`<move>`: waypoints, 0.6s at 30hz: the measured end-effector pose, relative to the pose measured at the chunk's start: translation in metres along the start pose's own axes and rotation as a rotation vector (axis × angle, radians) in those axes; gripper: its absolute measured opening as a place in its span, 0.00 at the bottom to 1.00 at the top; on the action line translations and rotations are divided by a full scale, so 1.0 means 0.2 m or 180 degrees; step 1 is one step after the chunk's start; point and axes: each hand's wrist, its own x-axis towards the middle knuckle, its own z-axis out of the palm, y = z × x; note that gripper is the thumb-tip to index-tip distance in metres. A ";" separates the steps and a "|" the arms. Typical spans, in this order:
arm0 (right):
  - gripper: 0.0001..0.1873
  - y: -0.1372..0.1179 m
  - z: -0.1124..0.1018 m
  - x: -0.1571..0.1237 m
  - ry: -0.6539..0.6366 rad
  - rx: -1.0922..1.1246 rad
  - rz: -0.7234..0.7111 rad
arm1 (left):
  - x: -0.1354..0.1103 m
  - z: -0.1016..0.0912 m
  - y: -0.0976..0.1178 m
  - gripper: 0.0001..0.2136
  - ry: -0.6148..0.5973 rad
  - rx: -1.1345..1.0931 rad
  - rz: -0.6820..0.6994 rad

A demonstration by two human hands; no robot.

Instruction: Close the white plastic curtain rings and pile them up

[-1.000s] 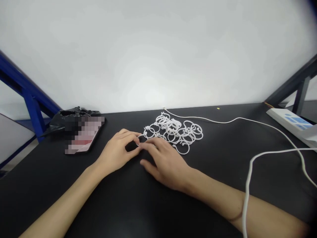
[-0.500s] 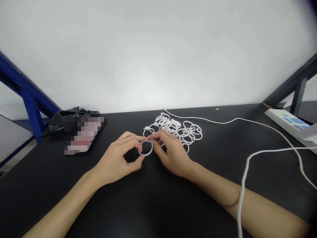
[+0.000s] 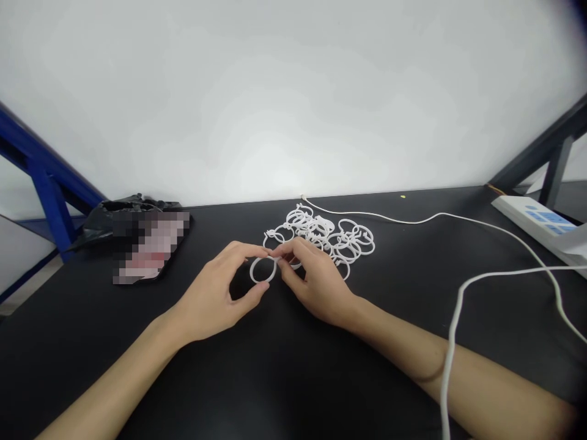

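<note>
A thin white plastic ring (image 3: 263, 281) stands between my two hands, just above the black table. My left hand (image 3: 219, 287) curves round its left side, with the thumb at the lower rim and the fingertips at the top. At the ring's upper right, my right hand (image 3: 314, 278) pinches it between thumb and fingers; those fingertips hide the part they grip. Right behind my right hand lies a loose pile of similar white rings (image 3: 348, 249), several of them overlapping, with small knobs or clasps on them.
A phone (image 3: 153, 250), its screen blurred, and a crumpled black plastic bag (image 3: 105, 217) lie at the left. White cable (image 3: 389, 219) runs along the back; another stretch (image 3: 452, 342) hangs across my right forearm. A white power strip (image 3: 536, 223) lies at the right by the metal frame.
The ring has shifted slightly left and turned a little between my fingers. My left fingers have moved from its left side up to the top. The pile is unchanged.
</note>
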 end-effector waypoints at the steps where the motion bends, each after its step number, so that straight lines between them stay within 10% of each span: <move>1: 0.06 0.00 0.00 0.00 -0.0011 0.0016 -0.0006 | 0.00 0.00 0.00 0.17 -0.0011 0.0053 -0.0042; 18: 0.09 -0.01 0.02 -0.01 -0.0095 0.0186 -0.0016 | 0.00 0.02 -0.01 0.16 0.0262 0.0338 0.0054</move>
